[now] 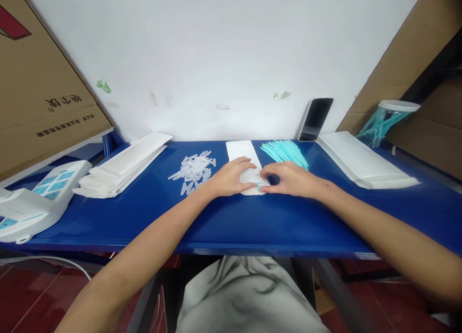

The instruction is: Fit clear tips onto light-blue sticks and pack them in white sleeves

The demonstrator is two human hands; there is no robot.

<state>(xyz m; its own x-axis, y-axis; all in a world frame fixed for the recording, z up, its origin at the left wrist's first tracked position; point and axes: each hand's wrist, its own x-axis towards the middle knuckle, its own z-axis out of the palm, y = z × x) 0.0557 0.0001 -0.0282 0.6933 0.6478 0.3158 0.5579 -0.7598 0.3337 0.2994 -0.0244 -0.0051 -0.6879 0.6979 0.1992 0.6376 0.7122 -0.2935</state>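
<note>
My left hand (234,177) and my right hand (287,178) meet over a long white paper packet (240,150) that lies upright to me on the blue table. Between the tips of both thumbs and curved fingers shows a small teal strip (258,186), mostly hidden, with something translucent around it. Left of my left hand is a loose pile of translucent plastic pieces (197,167). Beyond my right hand, a fanned heap of slim teal sticks (285,152) lies close to the packet.
A stack of white packets (122,164) lies at left, another white packet pile (364,160) at right. A phone (315,120) leans on the wall. A jar of teal sticks (388,121) stands far right. A power strip (54,193) and cardboard box (43,83) occupy the left.
</note>
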